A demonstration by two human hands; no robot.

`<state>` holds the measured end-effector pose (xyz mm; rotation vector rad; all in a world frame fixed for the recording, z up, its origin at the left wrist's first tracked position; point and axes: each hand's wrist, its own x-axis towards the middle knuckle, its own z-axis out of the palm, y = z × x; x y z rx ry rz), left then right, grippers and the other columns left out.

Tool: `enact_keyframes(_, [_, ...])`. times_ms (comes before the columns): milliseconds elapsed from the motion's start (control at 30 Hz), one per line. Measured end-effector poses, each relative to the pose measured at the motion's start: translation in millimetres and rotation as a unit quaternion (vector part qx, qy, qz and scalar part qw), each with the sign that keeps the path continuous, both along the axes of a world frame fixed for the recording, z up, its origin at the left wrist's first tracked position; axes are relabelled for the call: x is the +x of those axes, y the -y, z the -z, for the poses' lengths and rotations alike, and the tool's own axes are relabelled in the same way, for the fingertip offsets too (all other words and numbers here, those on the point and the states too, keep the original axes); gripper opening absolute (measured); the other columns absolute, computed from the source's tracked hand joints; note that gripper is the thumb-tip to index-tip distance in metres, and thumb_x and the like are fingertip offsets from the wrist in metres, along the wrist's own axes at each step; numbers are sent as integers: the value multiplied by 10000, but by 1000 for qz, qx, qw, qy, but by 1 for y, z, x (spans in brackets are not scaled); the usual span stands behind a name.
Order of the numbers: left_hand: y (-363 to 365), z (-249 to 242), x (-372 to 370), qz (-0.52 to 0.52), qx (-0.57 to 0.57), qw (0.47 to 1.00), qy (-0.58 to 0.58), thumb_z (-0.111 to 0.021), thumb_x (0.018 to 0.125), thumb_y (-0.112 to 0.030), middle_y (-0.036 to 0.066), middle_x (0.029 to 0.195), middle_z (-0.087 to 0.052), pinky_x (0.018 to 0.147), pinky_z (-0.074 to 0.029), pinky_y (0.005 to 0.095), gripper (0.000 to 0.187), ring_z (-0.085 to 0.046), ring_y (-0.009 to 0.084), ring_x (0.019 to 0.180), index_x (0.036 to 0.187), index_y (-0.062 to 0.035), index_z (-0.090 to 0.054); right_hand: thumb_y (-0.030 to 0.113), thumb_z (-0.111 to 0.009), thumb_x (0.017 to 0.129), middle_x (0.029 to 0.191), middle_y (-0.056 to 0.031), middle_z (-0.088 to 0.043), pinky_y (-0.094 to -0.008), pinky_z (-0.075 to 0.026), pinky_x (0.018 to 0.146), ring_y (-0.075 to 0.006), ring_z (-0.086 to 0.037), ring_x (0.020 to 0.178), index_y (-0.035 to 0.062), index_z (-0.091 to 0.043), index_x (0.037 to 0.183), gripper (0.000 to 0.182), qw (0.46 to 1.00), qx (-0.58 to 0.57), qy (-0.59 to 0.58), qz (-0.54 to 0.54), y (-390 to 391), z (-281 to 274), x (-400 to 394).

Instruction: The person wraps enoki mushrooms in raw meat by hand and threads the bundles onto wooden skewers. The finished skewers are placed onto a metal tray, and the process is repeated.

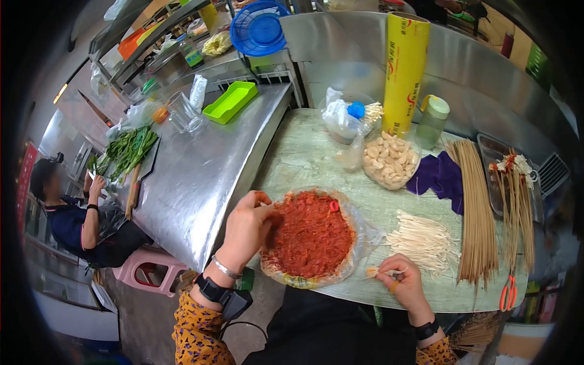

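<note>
A clear plastic bag (367,234) lies opened out on the table, filled with thick red chili paste (311,237); a small red ring-shaped bit (334,206) rests on the paste. At the paste's left edge, my left hand (250,222) has its fingers curled in, tips stained red; whatever they may pinch is hidden. My right hand (401,281) is closed at the table's front edge, pinching a small pale, orange-tinged piece (371,272). Just beyond it lies a pile of white enoki mushrooms (424,242).
Bare bamboo skewers (477,213), loaded skewers (514,194) on a metal tray and orange-handled scissors (508,293) lie right. Behind are peeled garlic (391,159), a purple cloth (439,179) and a yellow roll (404,73). At left, another person (76,213) handles greens (128,152).
</note>
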<state>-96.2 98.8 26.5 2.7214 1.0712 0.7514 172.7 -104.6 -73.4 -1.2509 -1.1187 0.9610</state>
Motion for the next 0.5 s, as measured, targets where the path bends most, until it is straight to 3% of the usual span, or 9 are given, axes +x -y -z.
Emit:
enact_keyframes(100, [-11, -7, 9, -32, -74, 997, -17, -654, 706, -87, 104, 786, -594, 642, -482, 379, 103, -596, 301, 745, 807, -70, -666, -103, -669, 714, 871, -67, -583, -258, -458, 711, -152, -566, 820, 20, -608, 787, 156, 1000, 3, -9, 3, 0, 3, 0])
enact_keyframes(233, [-23, -2, 35, 29, -47, 998, -27, -661, 701, -59, 112, 796, -606, 634, -485, 362, 115, -598, 310, 718, 815, -48, -661, -99, -672, 715, 862, -67, -586, -262, -455, 708, -156, -567, 818, 18, -607, 787, 152, 998, -46, -18, 24, 4, -7, -1])
enact_keyframes(300, [-29, 3, 48, 73, -25, 995, -66, -655, 688, -60, 102, 792, -602, 638, -489, 368, 153, -599, 308, 719, 840, -65, -659, -100, -671, 718, 867, -66, -587, -261, -455, 707, -155, -568, 817, 16, -605, 793, 153, 1000, -2, -9, 7, 1, 0, 1])
enact_keyframes(500, [-40, 18, 70, 90, 15, 978, -188, -649, 658, -70, 99, 773, -587, 632, -492, 390, 189, -600, 309, 721, 847, -76, -662, -97, -673, 717, 871, -66, -591, -259, -457, 706, -155, -569, 816, 18, -601, 801, 159, 1000, 2, -26, 1, 1, 3, 2])
